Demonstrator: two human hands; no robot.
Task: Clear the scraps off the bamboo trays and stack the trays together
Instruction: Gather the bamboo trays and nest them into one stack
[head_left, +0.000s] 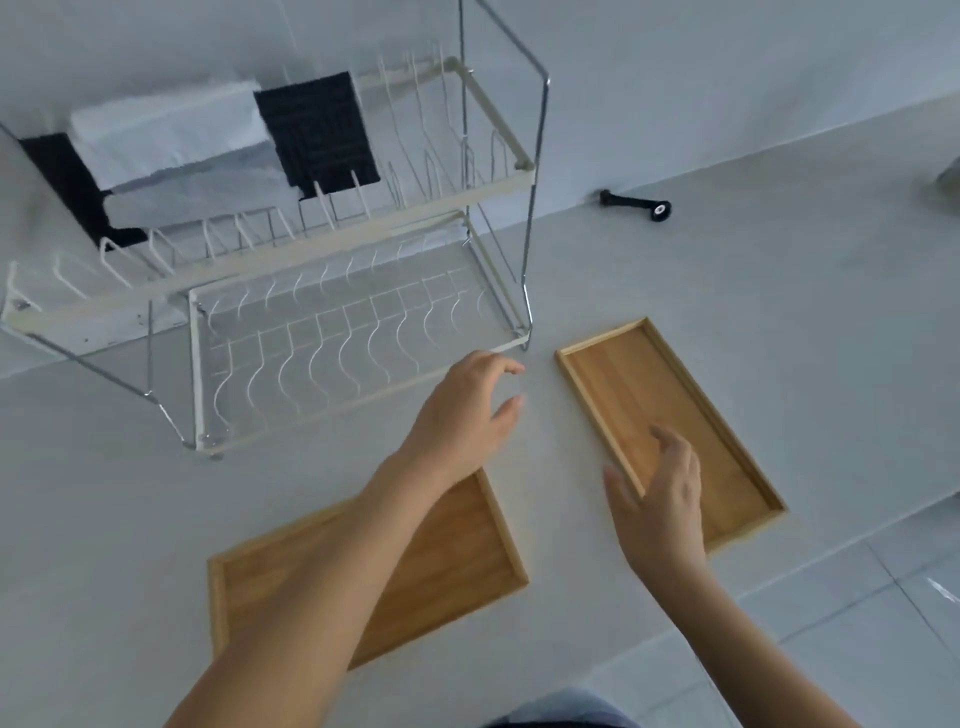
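Two bamboo trays lie flat on a pale counter. The near tray (457, 561) sits at the lower middle, and my left forearm crosses over it. The far tray (639, 384) lies to the right, angled away, and no scraps show on either tray. My left hand (462, 410) hovers open above the bare counter between the trays, close to the dish rack's front corner. My right hand (660, 499) is open with fingers spread over the near left end of the far tray, holding nothing.
A white two-tier wire dish rack (291, 291) stands at the back left, with white and black cloths (208, 140) behind it. A small black tool (636, 205) lies by the wall. The counter edge (779, 587) runs diagonally at lower right, with tiled floor beyond.
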